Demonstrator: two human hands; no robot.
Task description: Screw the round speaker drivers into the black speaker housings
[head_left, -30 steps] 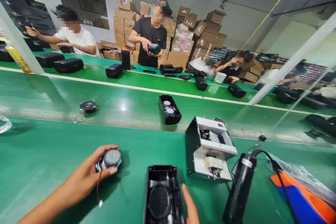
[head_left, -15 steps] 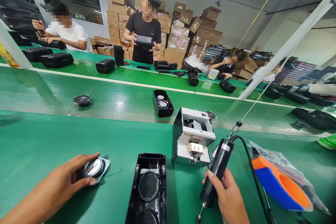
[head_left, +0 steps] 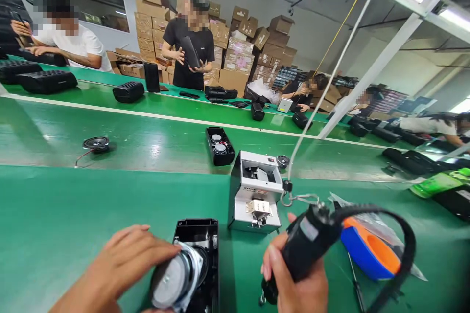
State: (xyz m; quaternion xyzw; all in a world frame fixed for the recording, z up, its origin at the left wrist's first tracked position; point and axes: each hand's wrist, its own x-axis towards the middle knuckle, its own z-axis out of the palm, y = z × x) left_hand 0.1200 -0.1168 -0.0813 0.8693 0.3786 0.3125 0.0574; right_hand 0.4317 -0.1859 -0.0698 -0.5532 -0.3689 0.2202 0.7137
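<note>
My left hand grips a round speaker driver and holds it tilted over the open black speaker housing at the near edge of the green bench. My right hand is wrapped round a black electric screwdriver, raised off the bench, with its thick cable looping to the right and a hanging cord running up from it. Just beyond both hands stands a white and black screw feeder box.
A blue and orange tray in clear plastic lies at the right. On the conveyor belt sit a loose speaker driver and another open housing. Several people work at the far bench, with stacked cartons behind.
My left hand lifted the driver off the bench and brought it right, over the housing. My right hand raised the screwdriver higher and tilted it.
</note>
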